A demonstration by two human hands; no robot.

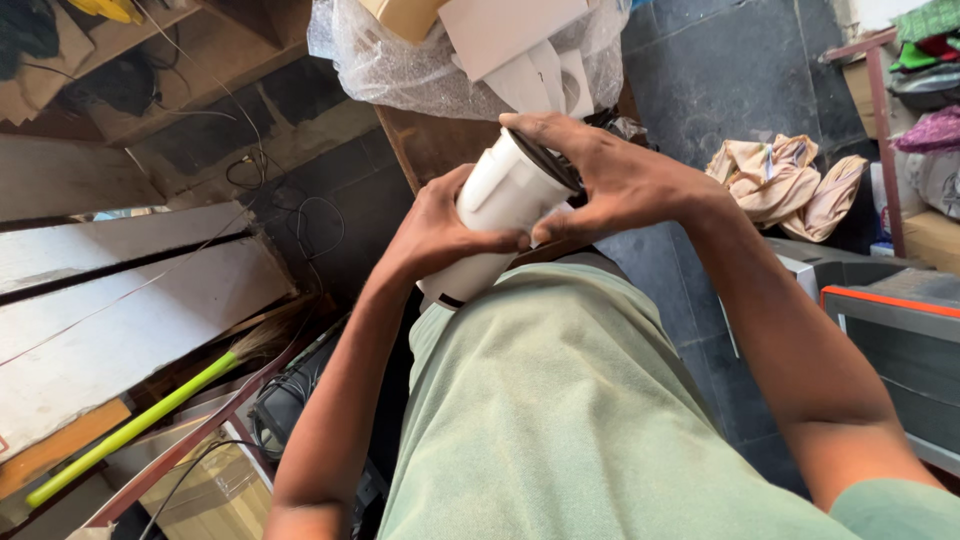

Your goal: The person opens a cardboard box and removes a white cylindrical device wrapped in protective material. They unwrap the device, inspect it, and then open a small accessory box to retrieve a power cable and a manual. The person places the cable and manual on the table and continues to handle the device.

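The left hand (440, 235) grips the white cylindrical unit (495, 215) around its body. The right hand (610, 175) clasps its dark far end (548, 160); keep the body steady.

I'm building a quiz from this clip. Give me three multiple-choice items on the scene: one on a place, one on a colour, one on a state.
1. Where does the broom with the green handle lie?
A. lower left, by the white planks
B. on the wooden table
C. upper right

2. What colour is the cylinder's body?
A. red
B. white
C. black

3. How is the cylinder held?
A. by the left hand only
B. lying untouched
C. by both hands

Answers:
1 A, it slants beside the white planks.
2 B, white with a dark top end.
3 C, the left hand wraps the body and the right hand grips the top.
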